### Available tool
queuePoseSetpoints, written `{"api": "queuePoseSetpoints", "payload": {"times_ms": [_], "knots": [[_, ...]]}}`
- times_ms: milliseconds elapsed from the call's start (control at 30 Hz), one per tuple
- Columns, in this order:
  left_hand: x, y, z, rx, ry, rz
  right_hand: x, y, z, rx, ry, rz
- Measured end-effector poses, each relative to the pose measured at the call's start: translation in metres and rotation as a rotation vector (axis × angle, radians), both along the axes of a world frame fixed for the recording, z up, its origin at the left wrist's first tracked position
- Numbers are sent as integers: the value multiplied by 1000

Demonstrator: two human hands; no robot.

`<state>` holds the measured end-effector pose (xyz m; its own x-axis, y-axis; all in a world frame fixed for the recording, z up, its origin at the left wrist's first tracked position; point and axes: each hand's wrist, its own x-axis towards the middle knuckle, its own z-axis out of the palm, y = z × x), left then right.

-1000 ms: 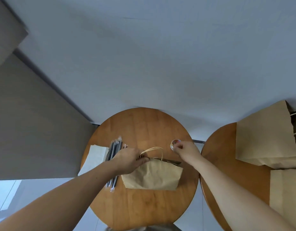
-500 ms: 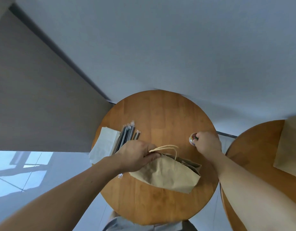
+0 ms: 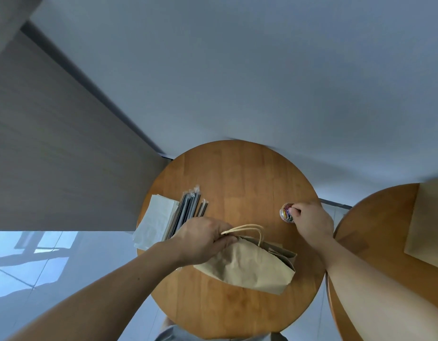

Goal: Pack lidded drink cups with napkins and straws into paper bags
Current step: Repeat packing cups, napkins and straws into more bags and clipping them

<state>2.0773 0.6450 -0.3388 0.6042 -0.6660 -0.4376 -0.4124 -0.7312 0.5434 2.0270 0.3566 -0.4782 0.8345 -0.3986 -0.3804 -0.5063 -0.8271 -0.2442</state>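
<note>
A brown paper bag [image 3: 252, 267] with a twisted handle lies on its side on the round wooden table [image 3: 237, 178]. My left hand [image 3: 200, 238] grips the bag's folded top edge at the left. My right hand [image 3: 311, 223] reaches into a small round tub of coloured clips [image 3: 286, 212] at the table's right side, its fingertips pinching inside the tub. Left of the bag lie wrapped black straws [image 3: 188, 210] and a stack of white napkins [image 3: 156, 221]. No drink cup shows; the bag's inside is hidden.
A second round wooden table [image 3: 375, 230] stands at the right with another brown paper bag [image 3: 427, 222] lying on it. A grey wall and a dark panel rise behind the tables. Pale floor tiles show at the lower left.
The view has shifted, so the table sits further right and the second table's bags are mostly out of frame. My right hand's fingers have gone from beside the tub into it. My left hand keeps its grip.
</note>
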Motion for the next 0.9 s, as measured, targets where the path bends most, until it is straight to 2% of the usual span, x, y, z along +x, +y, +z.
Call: {"api": "queuePoseSetpoints", "payload": {"times_ms": [133, 233, 433, 667, 900], "knots": [[-2, 1, -1, 14, -2, -4, -2, 0, 5, 30, -73, -29], [-4, 3, 0, 26, -1, 5, -4, 2, 9, 121, -164, -166], [-10, 0, 9, 103, -28, -1, -7, 12, 42, 533, -364, -445], [-16, -3, 24, 191, -51, -14, -29, 59, 136, 954, -582, -466], [-21, -6, 36, 206, -57, -73, -61, 112, 217, 1033, -755, -431]]}}
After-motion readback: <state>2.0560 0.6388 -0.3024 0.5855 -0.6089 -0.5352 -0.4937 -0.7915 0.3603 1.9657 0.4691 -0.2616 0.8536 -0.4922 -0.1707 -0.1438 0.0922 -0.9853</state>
